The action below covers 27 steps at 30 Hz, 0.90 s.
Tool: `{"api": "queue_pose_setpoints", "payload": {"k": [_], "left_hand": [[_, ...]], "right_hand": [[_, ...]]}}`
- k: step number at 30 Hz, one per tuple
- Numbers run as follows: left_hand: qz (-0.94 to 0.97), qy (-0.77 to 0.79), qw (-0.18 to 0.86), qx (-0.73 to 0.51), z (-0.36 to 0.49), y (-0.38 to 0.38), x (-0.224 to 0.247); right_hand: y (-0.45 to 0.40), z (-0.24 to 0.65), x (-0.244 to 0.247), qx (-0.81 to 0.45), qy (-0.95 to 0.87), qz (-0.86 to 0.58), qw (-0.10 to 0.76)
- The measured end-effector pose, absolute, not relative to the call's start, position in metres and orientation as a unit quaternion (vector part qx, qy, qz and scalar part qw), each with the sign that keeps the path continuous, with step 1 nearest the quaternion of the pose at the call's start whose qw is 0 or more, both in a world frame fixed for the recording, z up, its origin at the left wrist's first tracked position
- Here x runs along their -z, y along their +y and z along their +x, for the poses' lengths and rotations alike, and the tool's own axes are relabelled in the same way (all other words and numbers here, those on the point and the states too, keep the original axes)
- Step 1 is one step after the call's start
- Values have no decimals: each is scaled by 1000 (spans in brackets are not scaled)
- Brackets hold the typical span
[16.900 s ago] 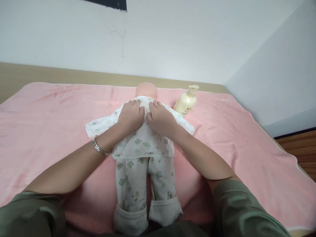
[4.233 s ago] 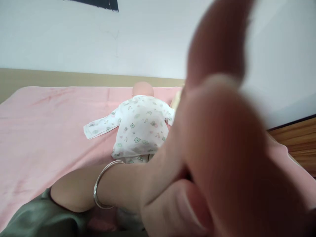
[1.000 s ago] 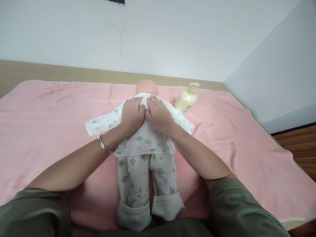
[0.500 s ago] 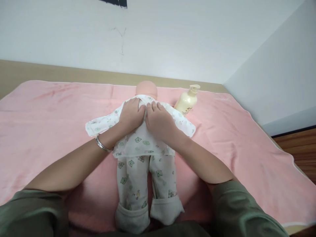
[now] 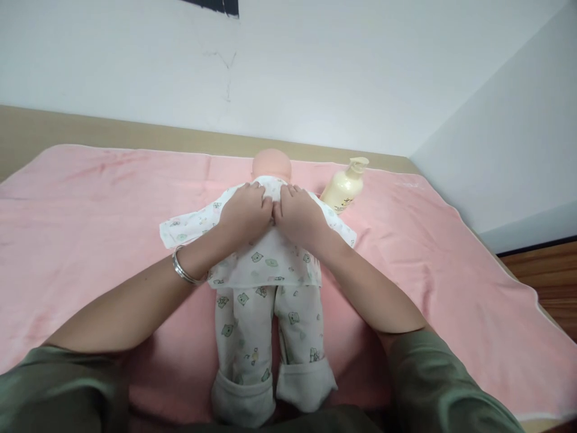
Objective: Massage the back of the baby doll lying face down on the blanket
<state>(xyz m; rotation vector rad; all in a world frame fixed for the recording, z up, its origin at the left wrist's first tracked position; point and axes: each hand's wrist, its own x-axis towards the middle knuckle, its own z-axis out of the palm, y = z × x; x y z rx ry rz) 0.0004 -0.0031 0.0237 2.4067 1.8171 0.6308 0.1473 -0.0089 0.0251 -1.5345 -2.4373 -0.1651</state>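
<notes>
A doll with a bare pink head [image 5: 271, 163] lies with its head toward the wall, its face not visible. It wears a white patterned shirt [image 5: 270, 264] with spread sleeves and matching trousers [image 5: 252, 337] with turned-up cuffs. My left hand [image 5: 247, 211] and my right hand [image 5: 300, 215] rest side by side on the upper part of the shirt, just below the head. Both have bent fingers closed on the cloth, with the thumbs nearly touching at the middle. The fingertips are partly hidden.
A pale yellow pump bottle [image 5: 345, 187] leans beside the doll's right-hand sleeve in view. Under everything lies a pink blanket [image 5: 90, 240] with some creases. Behind it runs a beige edge [image 5: 157, 134] against a white wall [image 5: 293, 78]. Brown wood shows at the far right.
My fingers have gone from lying flatter on the shirt to being more bent, with the thumbs drawn in toward each other. The view has shifted slightly; the bottle and doll otherwise look the same.
</notes>
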Motion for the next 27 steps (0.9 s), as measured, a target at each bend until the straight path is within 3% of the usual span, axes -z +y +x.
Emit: {"api": "queue_pose_setpoints", "payload": {"k": [4,11,21,27], "left_hand": [[754,632,70,-167,-4,10,-26],[808,550,-33,-210,3,-17,-18],[767,612,63,-181,-1,1,-26],[779,598,-11,-187,1,-4,-20]], "right_hand": [[-23,143,-27,86,-857,-486,147],[8,155,-30,-49,-811,-561,159],[-16,144,-27,92,-849,-505,129],[-9,146,-24,47,-826,-539,159]]}}
